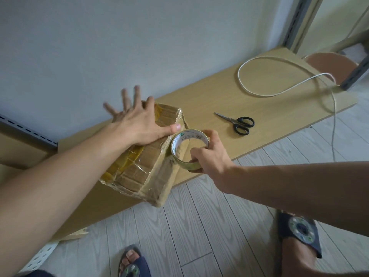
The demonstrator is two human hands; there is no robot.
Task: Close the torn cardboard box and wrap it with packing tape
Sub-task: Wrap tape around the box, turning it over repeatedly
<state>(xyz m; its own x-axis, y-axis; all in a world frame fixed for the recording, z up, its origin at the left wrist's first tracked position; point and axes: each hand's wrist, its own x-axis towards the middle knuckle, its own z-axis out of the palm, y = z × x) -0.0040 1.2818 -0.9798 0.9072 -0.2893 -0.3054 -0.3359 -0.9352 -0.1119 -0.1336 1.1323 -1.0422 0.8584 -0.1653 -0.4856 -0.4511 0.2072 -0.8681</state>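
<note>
We seem to be in a room of a home rather than a shop or workshop. A pale wood-grain plank floor (199, 226) meets a plain painted wall (119, 47), and the feet on it wear soft house slippers (299, 232). A low wooden board (219, 100) lies along the wall, with household scissors (237, 121) and a loose white cable (259, 76) on it. Grey slotted shelving uprights (295, 23) stand in the far corner, and a round brown stool (327, 62) sits just beyond the board.
</note>
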